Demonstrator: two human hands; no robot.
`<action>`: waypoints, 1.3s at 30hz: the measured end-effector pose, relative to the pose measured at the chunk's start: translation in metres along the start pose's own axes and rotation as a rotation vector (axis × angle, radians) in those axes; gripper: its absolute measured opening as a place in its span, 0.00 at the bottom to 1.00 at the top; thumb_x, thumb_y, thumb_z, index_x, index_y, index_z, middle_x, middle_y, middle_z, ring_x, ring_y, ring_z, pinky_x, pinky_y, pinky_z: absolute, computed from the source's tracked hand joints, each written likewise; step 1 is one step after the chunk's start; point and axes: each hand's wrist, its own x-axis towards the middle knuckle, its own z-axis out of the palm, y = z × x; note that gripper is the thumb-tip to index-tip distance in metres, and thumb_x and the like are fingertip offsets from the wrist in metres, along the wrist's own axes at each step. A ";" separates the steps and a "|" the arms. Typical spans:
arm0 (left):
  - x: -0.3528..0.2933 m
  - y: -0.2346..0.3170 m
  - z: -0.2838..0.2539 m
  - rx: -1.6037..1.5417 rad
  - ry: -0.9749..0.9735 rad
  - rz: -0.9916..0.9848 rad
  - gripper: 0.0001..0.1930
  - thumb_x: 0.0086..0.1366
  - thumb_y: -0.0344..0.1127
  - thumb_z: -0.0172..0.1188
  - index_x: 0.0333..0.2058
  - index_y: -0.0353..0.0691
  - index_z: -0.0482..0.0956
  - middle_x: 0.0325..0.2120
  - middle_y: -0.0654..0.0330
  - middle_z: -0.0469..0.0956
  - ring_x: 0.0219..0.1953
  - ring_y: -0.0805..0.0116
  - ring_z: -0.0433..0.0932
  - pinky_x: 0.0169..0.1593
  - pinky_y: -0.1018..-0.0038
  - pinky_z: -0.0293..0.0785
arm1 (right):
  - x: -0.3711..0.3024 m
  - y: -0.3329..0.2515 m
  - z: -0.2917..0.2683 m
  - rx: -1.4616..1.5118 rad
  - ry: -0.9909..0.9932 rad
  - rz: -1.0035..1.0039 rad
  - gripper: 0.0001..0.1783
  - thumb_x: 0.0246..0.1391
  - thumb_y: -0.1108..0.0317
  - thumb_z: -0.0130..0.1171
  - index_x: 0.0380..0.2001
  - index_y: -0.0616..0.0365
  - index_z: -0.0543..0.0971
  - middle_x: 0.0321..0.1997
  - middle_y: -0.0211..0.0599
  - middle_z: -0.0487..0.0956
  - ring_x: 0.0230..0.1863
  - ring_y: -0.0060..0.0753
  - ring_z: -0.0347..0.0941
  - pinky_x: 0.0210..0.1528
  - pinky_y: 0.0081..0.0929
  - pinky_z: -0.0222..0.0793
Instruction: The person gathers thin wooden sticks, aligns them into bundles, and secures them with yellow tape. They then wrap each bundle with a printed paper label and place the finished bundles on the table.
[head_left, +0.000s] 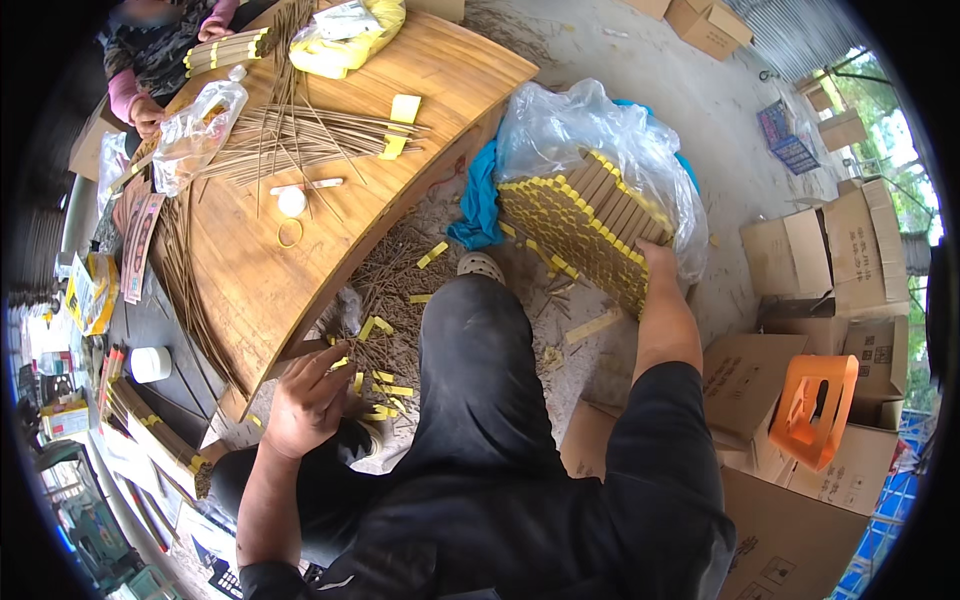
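Left hand [305, 402] near wooden table [455, 68], right hand [656, 262] on stacked bundles [575, 232] — grips unclear — cartons [858, 250] beside littered floor [595, 368]

Orange plastic stool [798, 410], cardboard boxes [745, 378], blue crate [795, 155]

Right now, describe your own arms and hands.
The right sleeve is plain black and ends around the elbow; the left sleeve is black too, showing only at the lower edge. The left hand and right hand wear no gloves.
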 end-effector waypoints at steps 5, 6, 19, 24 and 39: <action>0.012 0.000 0.004 -0.045 -0.019 0.035 0.17 0.50 0.19 0.65 0.42 0.34 0.84 0.49 0.49 0.82 0.46 0.48 0.83 0.50 0.61 0.81 | 0.052 0.035 -0.003 0.078 0.015 0.051 0.40 0.47 0.48 0.73 0.56 0.67 0.81 0.63 0.51 0.79 0.64 0.50 0.73 0.59 0.45 0.69; 0.012 -0.001 0.005 -0.052 -0.019 0.044 0.17 0.50 0.19 0.65 0.42 0.34 0.84 0.49 0.49 0.82 0.46 0.48 0.83 0.51 0.60 0.81 | 0.058 0.038 -0.007 0.136 -0.027 0.100 0.40 0.48 0.49 0.73 0.59 0.64 0.78 0.66 0.48 0.75 0.66 0.50 0.70 0.59 0.48 0.69; 0.011 0.001 0.005 -0.011 -0.047 -0.012 0.16 0.52 0.20 0.66 0.41 0.34 0.84 0.48 0.49 0.82 0.47 0.48 0.83 0.50 0.61 0.80 | 0.030 -0.003 -0.016 0.363 -0.264 0.288 0.45 0.47 0.54 0.74 0.68 0.45 0.67 0.74 0.34 0.63 0.67 0.46 0.62 0.55 0.52 0.65; 0.012 0.001 0.006 -0.009 -0.035 -0.021 0.15 0.53 0.21 0.66 0.42 0.35 0.84 0.49 0.50 0.82 0.45 0.49 0.83 0.50 0.62 0.81 | 0.016 -0.016 -0.034 0.514 -0.288 0.386 0.41 0.48 0.58 0.73 0.66 0.43 0.69 0.72 0.34 0.65 0.67 0.46 0.63 0.57 0.57 0.67; 0.012 -0.004 0.004 0.013 -0.053 -0.025 0.17 0.53 0.22 0.67 0.44 0.37 0.84 0.48 0.53 0.83 0.47 0.52 0.83 0.51 0.63 0.80 | 0.000 -0.032 -0.051 0.617 -0.283 0.478 0.57 0.49 0.53 0.75 0.76 0.53 0.54 0.76 0.53 0.55 0.74 0.56 0.55 0.66 0.75 0.60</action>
